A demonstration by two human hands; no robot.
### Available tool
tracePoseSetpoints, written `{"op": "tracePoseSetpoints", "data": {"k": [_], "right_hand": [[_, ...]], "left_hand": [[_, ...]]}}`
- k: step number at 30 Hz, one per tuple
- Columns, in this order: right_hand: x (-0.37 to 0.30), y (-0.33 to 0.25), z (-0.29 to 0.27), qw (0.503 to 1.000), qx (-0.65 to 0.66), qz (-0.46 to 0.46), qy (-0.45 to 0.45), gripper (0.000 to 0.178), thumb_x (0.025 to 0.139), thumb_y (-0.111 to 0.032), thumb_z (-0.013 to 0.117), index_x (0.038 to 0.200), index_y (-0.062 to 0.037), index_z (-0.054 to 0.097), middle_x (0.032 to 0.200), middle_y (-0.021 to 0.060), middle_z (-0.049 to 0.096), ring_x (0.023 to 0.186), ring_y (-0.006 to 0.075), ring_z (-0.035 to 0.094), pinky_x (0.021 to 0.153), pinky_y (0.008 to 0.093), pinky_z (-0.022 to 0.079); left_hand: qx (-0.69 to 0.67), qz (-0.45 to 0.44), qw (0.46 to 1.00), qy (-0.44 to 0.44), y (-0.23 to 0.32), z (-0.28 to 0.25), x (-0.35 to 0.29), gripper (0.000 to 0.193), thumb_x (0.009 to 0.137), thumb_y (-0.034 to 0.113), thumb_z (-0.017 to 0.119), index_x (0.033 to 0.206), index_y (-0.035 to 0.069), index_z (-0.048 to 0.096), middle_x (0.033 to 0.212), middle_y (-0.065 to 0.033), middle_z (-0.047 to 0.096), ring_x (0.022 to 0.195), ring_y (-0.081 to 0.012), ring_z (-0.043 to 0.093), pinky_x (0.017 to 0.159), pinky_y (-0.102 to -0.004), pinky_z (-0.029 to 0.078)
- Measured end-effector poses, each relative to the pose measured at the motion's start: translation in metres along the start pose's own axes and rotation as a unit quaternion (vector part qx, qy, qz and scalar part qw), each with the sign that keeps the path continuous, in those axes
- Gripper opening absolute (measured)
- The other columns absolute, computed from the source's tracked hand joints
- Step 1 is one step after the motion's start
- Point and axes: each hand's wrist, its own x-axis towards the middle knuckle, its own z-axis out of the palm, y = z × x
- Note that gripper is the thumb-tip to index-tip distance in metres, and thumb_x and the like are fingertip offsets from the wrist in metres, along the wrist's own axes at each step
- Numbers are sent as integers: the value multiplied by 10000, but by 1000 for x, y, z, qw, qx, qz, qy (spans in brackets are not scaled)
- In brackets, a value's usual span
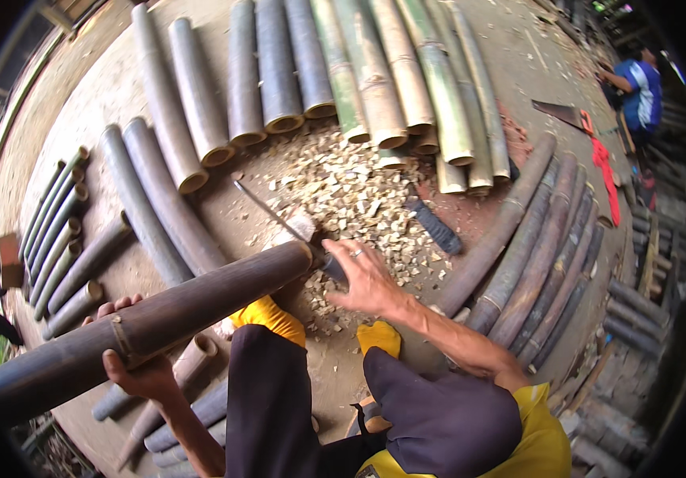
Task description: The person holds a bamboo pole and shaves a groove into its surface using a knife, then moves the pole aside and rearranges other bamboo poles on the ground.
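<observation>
An orange-handled saw (560, 113) lies by a red strip (603, 171), perhaps cloth, near a blue-shirted person (644, 95).

One head-worn fisheye looks down from close above the held tube (207, 303) and knees (450, 390), facing forward across the floor (522, 76), which spreads wide and bends toward the outer edges.

Dark brown round bamboo pole (207, 299) vanishes into black at far left and hides part of the bare left grip (147, 378). Pale green round bamboo poles (430, 64) get cropped up top. Dark lump (333, 268) by the bare right grip (371, 283)? Can't tell, sorry.
</observation>
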Motion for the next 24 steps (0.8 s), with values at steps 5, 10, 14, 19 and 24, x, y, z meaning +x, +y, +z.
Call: {"op": "tracePoseSetpoints", "data": {"k": [5, 10, 14, 19, 24], "right_hand": [[-28, -51, -48, 978, 125, -147, 73, 932, 649, -415, 781, 1393, -92, 322, 1130, 185, 547, 1017, 319, 582, 914, 452, 464], [-77, -8, -72, 964, 201, 4, 171, 694, 647, -261, 808, 1201, 0, 482, 1061, 125, 618, 896, 193, 625, 797, 323, 512], [-163, 32, -98, 891, 262, 264, 261, 596, 693, -107, 776, 1181, 45, 469, 1035, 94, 576, 899, 184, 564, 807, 321, 469], [-250, 87, -75, 839, 177, 422, 295, 627, 738, -114, 718, 1267, 56, 429, 1120, 170, 562, 1007, 251, 555, 894, 345, 430], [-259, 102, -66, 856, 45, 486, 169, 557, 746, -124, 692, 1231, 37, 469, 1078, 199, 578, 989, 298, 568, 874, 368, 439]], "left_hand": [[-134, -125, 968, -170, 9, 77, -11, 831, 767, 429, 581, 1397, 18, 228, 1216, -200, 447, 1097, -333, 494, 1003, -472, 375], [203, -64, 920, -328, 5, 98, -22, 820, 708, 365, 724, 1374, 57, 357, 1355, -143, 403, 1222, -301, 442, 1026, -442, 335], [365, -126, 909, -155, -38, -53, -12, 601, 745, 170, 709, 1278, 43, 461, 1245, -104, 506, 1157, -234, 493, 914, -360, 442], [537, -46, 834, 117, -19, -220, -30, 536, 756, 424, 697, 1149, 72, 606, 1214, -234, 541, 1148, -318, 501, 998, -412, 376], [704, -46, 686, 179, 1, -371, -93, 488, 757, 294, 677, 1165, 49, 570, 1144, -192, 529, 1092, -350, 499, 940, -435, 411]]}}
